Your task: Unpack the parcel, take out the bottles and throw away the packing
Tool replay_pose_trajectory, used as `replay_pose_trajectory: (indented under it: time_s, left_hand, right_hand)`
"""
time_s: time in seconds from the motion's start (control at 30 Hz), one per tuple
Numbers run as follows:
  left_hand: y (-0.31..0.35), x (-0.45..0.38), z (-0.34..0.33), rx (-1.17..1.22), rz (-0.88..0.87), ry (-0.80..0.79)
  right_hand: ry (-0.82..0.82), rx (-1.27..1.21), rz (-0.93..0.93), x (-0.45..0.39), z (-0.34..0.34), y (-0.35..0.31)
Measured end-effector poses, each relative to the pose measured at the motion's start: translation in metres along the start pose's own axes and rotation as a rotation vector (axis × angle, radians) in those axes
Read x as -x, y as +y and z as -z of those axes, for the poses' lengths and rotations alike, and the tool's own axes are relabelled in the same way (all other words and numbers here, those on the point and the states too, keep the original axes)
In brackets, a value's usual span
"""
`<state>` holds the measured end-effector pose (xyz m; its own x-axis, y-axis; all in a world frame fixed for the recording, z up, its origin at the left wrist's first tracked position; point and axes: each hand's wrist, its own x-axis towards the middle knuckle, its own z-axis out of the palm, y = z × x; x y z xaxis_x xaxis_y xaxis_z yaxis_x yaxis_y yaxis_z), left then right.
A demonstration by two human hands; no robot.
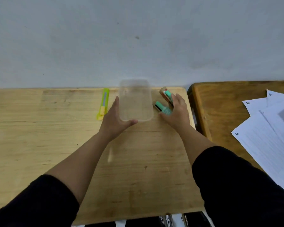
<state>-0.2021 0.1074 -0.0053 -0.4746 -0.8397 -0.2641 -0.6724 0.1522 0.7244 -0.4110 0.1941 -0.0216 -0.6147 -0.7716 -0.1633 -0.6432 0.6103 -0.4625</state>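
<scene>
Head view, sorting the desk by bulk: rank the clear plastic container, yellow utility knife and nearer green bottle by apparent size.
1. clear plastic container, clearly largest.
2. yellow utility knife.
3. green bottle, partly hidden by the right hand, so unsure against the knife.

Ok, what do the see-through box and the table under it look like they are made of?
The box looks like thin clear plastic with a slightly frosted finish: the table's grain shows through its walls, and its corners are rounded. It is blurred, so glass cannot be fully ruled out. The table looks like light wood, matt or lightly sealed: grain lines and small knots run across its top.
</scene>
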Motion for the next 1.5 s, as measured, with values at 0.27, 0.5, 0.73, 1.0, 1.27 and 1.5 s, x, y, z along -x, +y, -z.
replay_pose_trajectory:
  time_s: [0.27, 0.5, 0.73, 1.0, 1.27, 1.5]
  left_hand:
    - [0.0, -0.005, -0.002, 0.045, 0.025, -0.017]
    - [0.0, -0.003, 0.0, 0.054, 0.024, -0.045]
    - [0.001, -0.004, 0.001, 0.037, 0.027, -0.04]
    - [-0.003, -0.007, 0.001, 0.066, 0.027, -0.074]
    - [-0.004, -0.007, 0.0, 0.083, 0.028, -0.066]
    - [-0.004, 0.005, 0.011, 0.126, 0.042, -0.035]
  right_hand:
    - [-0.011, -0.034, -0.037, -0.017, 0.0, 0.003]
    - [0.074, -0.121, -0.053, -0.014, 0.01, -0.009]
    - [0.079, -0.347, 0.074, -0.009, 0.017, -0.059]
    - [0.022, -0.081, 0.121, -0.008, -0.02, -0.093]
    - [-0.033, 0.114, 0.173, -0.006, -0.021, -0.094]
    - [0.057, -0.151, 0.121, 0.018, -0.014, -0.091]
